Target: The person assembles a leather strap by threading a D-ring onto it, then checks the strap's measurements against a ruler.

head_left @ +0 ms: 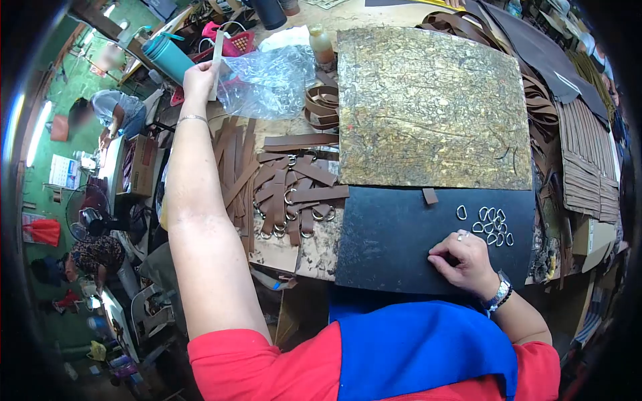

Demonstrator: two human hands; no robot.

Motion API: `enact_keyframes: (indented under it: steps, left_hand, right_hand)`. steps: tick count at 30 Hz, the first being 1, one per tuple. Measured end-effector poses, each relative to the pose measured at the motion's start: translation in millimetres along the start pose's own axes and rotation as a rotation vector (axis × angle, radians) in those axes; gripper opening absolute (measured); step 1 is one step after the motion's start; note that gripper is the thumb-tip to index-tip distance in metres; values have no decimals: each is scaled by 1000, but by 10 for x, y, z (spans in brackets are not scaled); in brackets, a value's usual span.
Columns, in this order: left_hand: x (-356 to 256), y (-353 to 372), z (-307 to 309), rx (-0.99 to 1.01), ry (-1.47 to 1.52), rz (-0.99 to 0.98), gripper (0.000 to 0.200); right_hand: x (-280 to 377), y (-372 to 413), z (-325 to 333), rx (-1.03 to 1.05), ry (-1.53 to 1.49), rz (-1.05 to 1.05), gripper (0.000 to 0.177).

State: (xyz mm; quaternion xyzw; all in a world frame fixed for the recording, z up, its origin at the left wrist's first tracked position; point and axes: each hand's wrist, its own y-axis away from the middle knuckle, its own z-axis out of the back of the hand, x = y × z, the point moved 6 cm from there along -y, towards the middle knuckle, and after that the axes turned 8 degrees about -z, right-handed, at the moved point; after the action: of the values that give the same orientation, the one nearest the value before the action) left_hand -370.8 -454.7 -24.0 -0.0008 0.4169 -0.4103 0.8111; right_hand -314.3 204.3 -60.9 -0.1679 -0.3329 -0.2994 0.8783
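Note:
My left hand point(198, 81), stretched far forward, grips a flat, pale, ruler-like strip point(218, 59) held upright beside a clear plastic bag point(274, 83). My right hand point(466, 260) rests over the black mat point(384, 234) with its fingers curled in; whatever they hold, if anything, is hidden. Just beyond it lie several silver D-shaped rings point(491, 227). A small brown piece point(430, 196) sits at the mat's far edge. Left of the mat is a pile of brown straps with metal rings point(287, 190).
A rough, mottled board point(435, 107) covers the mat's far side. Beyond are a glue-stained jar point(321, 47), a teal tumbler point(167, 57) and a pink basket point(237, 43). Striped brown material point(588, 160) lies at the right. Another person point(117, 107) sits at the left.

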Motion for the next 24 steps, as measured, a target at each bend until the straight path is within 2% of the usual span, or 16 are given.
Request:
enact_keyframes:
  steps: [5, 12, 15, 18, 19, 22, 24]
  left_hand:
    - [332, -438, -170, 97, -69, -20, 31]
    - [249, -322, -246, 93, -152, -10, 33]
    - [137, -277, -196, -60, -252, -151, 37]
    - [36, -212, 10, -189, -176, -222, 41]
    - [-9, -161, 97, -174, -174, -223, 41]
    - [-113, 71, 436, -255, -132, -250, 34]
    - [-93, 324, 609, -214, 102, -148, 31]
  right_hand:
    - [-34, -7, -10, -2, -30, 13, 12]
    - [-26, -9, 6, 4, -38, 13, 13]
    - [-17, -16, 9, -3, -36, 15, 12]
    - [-20, -13, 10, 3, -33, 20, 12]
    - [-20, -11, 8, 6, -34, 21, 12]
    - [-23, -2, 10, -3, -28, 16, 11]
    - [-26, -15, 2, -22, -39, 34, 10]
